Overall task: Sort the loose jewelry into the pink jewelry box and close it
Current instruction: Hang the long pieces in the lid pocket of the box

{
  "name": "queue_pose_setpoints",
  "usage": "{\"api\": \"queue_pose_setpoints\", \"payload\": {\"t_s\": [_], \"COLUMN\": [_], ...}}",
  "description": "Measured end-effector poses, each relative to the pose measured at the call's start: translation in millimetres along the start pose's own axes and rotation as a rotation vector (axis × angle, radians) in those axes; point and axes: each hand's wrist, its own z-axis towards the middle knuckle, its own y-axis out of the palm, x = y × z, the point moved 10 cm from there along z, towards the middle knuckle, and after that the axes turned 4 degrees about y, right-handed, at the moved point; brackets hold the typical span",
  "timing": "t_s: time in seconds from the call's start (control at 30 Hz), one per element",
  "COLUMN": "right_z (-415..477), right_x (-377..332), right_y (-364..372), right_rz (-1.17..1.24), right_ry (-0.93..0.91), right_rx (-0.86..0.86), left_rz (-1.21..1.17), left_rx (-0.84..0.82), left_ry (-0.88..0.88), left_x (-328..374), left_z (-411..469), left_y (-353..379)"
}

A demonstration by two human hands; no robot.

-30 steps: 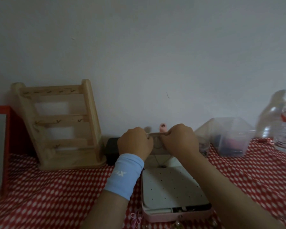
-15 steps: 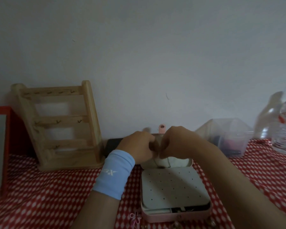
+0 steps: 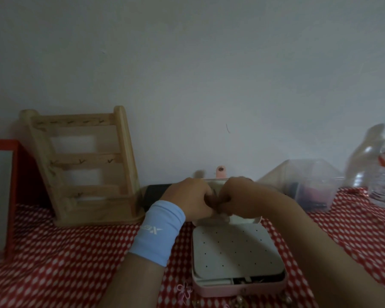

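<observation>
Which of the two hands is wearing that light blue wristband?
The left hand: the light blue wristband sits on its wrist, while the right hand close beside it has a bare wrist.

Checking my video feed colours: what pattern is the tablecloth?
The tablecloth is red with small white dots, shown best in the head view.

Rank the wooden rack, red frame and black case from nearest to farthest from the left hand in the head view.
1. Black case: just left of the left hand, against the wall.
2. Wooden rack: further left, beside the case.
3. Red frame: at the far left edge.
</observation>
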Motion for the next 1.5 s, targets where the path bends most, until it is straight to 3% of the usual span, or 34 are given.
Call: {"api": "queue_pose_setpoints", "payload": {"t_s": [0.13,0.23,0.4,0.5,0.67,0.77,1.03,1.17,1.27,1.4,1.5], "right_z": [-1,-1,-1,-2,-2,1,8,6,4,-3,-6], "right_x": [12,13,8,15,20,15,24,27,22,3,2], "right_y": [-24,-28,-20,-26,-8,-1,1,-7,-1,8,-1], "right_rz": [0.243,0.278,0.037,0.045,-0.055,-0.122,-0.062,-0.057,-0.012,0.029,0.105], "right_ry": [0.022,0.016,0.029,0.059,0.1,0.086,0.089,0.112,0.091,-0.016,-0.032], "right_rx": [0.157,0.228,0.231,0.241,0.037,0.038,0.04,0.096,0.043,-0.059,-0.027], "left_rz": [-0.129,-0.141,-0.043,-0.069,0.117,0.15,0.18,0.186,0.173,0.081,-0.062], "left_rx": [0.234,0.306,0.283,0.213,0.072,0.065,0.133,0.115,0.072,0.087,0.157], "left_ry": [-0.071,-0.106,-0.061,-0.043,-0.008,0.014,0.019,0.031,0.033,0.008,0.009], "left_x": [-10,-14,-9,-9,0,5,8,9,9,1,-9], "left_z": [3,3,2,-1,0,1,1,2,3,0,-3], "left_y": [-15,-14,-19,-23,-7,-1,-2,0,3,-7,-21]}}
